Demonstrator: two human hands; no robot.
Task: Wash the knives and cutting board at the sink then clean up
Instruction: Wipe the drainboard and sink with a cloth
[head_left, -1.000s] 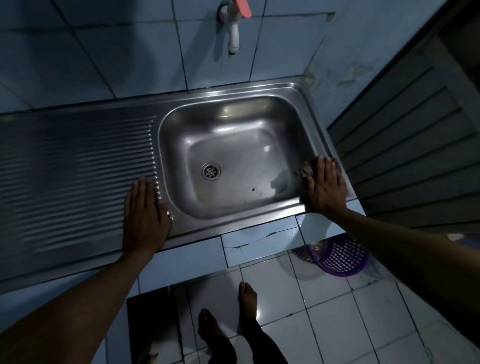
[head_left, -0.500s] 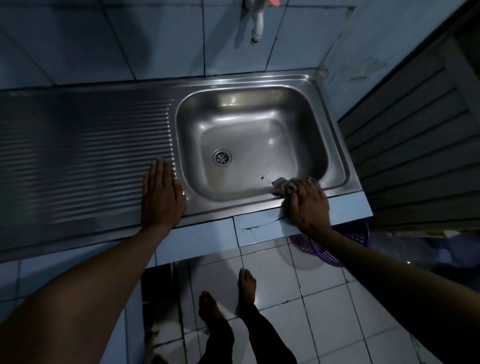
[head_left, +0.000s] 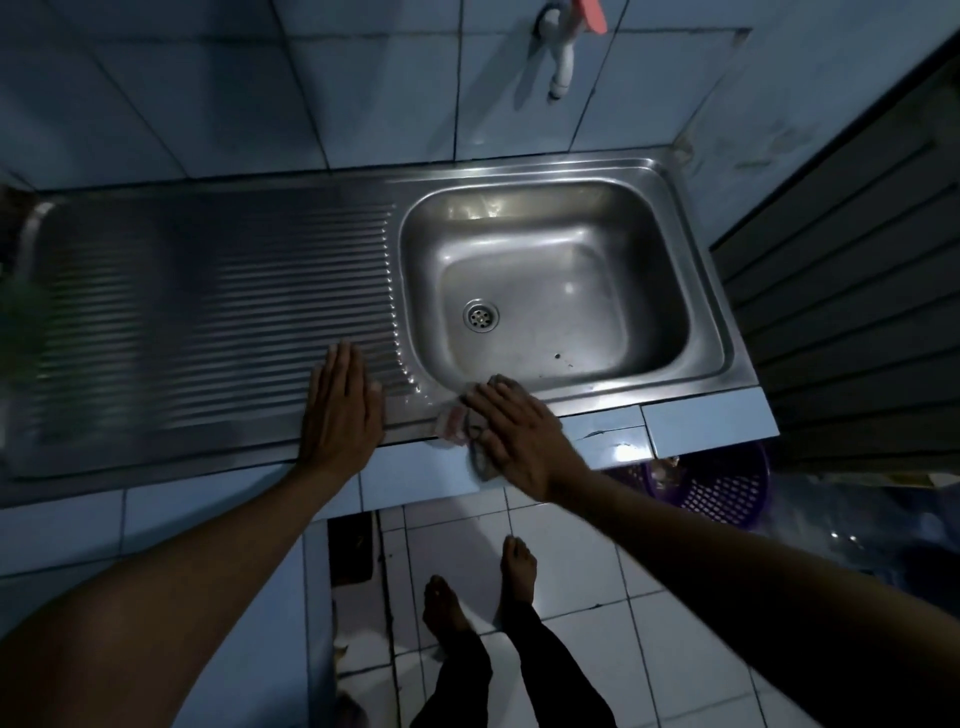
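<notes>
A steel sink (head_left: 691, 218) with a ribbed drainboard (head_left: 218, 322) fills the counter; its basin holds only a few dark specks near the drain (head_left: 481, 314). My left hand (head_left: 340, 415) lies flat, fingers straight, on the drainboard's front edge. My right hand (head_left: 511, 434) presses a crumpled rag (head_left: 451, 421) onto the sink's front rim, fingers straight over it. No knives or cutting board are in view.
A white tap (head_left: 558, 57) with a pink handle juts from the tiled wall above the basin. A purple perforated basket (head_left: 719, 491) stands on the floor under the counter's right end. My bare feet (head_left: 478, 587) stand on white tiles. Dark slatted panel on the right.
My right hand has slid the rag leftward along the sink's front rim, from the right corner toward my left hand. The left hand has stayed flat in place.
</notes>
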